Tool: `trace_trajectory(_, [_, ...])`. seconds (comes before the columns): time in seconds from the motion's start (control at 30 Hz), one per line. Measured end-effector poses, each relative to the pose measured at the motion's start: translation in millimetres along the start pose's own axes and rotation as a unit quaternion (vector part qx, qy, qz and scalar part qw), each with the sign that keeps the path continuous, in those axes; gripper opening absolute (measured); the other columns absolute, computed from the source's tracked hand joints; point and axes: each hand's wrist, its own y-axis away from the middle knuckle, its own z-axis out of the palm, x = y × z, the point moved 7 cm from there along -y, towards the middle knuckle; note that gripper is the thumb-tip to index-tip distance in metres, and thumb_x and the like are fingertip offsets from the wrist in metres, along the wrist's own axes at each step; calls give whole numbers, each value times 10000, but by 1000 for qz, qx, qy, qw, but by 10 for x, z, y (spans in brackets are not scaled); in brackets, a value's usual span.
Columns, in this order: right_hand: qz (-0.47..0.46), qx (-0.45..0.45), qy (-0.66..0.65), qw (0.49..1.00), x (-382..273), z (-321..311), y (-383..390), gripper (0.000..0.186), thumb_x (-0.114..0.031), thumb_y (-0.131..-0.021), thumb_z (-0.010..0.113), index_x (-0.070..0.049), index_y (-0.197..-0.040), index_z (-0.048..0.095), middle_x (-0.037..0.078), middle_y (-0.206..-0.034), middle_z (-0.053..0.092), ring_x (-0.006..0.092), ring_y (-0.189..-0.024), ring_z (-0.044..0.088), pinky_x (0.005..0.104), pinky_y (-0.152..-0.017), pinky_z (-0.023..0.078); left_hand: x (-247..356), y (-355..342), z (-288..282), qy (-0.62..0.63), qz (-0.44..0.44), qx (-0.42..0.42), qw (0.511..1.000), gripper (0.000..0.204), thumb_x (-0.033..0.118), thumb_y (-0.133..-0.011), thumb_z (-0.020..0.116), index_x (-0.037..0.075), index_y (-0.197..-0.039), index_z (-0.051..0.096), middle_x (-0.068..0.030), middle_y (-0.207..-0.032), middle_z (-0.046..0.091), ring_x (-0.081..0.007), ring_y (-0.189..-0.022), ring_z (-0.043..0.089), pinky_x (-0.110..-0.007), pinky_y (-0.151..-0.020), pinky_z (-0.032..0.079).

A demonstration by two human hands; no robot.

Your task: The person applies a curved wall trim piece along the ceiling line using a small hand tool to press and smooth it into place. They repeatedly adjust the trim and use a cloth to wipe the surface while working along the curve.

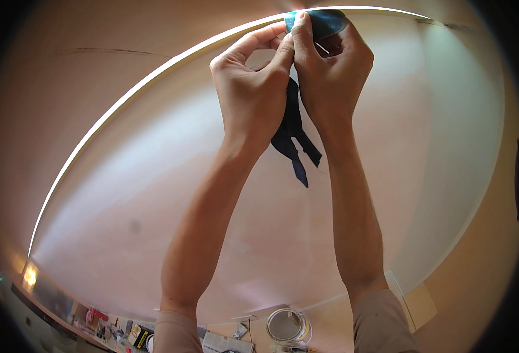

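Observation:
Both hands are raised at the top centre, against a long glowing strip [118,100] along an edge. My right hand [333,76] grips a glossy teal piece [329,23], its thumb pressed on the face. My left hand [250,88] is closed beside it, fingertips at the piece's left edge; whether they hold it or something behind it is unclear. A dark cloth [294,138] with split, dangling ends hangs between and behind my hands, its upper part hidden by them.
A pale pinkish wall [400,188] fills the middle. Along the bottom are an open round bucket [286,326], newspaper [227,344], assorted small items around a pink tool [94,315], and a small glowing lamp [31,273]. A flat board [418,303] is at the lower right.

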Motion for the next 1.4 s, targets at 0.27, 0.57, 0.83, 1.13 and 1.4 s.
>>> trace_trajectory(0.27, [0, 10, -47, 999, 145, -48, -22, 77, -39, -957, 658, 35, -937, 666, 87, -787, 712, 122, -737, 686, 276, -679, 547, 8, 17, 54, -5, 12, -6, 1000, 213, 136, -914, 776, 1, -1078, 789, -15, -864, 688, -35, -675, 561, -208, -565, 447])
trace_trajectory(0.57, [27, -5, -21, 999, 141, -105, 11, 152, -119, -960, 717, 30, -936, 710, 54, -783, 733, 93, -706, 679, 246, -677, 543, 52, 66, 47, -18, -8, -5, 1000, 225, 128, -924, 758, 6, -1112, 783, -8, -887, 683, -26, -663, 545, -205, -554, 430])
trace_trajectory(0.83, [12, -11, -45, 999, 81, -80, -4, 111, -77, -955, 686, 31, -932, 685, 83, -784, 725, 114, -730, 690, 268, -681, 545, 96, 124, 43, -2, -3, -1, 1000, 227, 120, -935, 753, -4, -1124, 774, 12, -870, 664, -11, -629, 519, -197, -517, 399])
trace_trajectory(1.13, [31, -8, -1, 999, -165, -159, -12, 89, -56, -949, 678, 31, -929, 675, 101, -768, 717, 122, -735, 693, 281, -665, 542, 109, 183, 57, -6, -5, -9, 1000, 250, 126, -940, 747, -5, -1152, 766, 20, -871, 645, -5, -593, 487, -203, -482, 364])
trace_trajectory(1.4, [16, -4, -10, 1000, -56, -128, 12, 96, -57, -946, 673, 30, -905, 673, 103, -754, 712, 104, -712, 669, 280, -638, 521, 129, 211, 16, -3, -16, -15, 1000, 270, 116, -948, 731, 3, -1192, 752, 12, -871, 628, -4, -579, 481, -206, -474, 350])
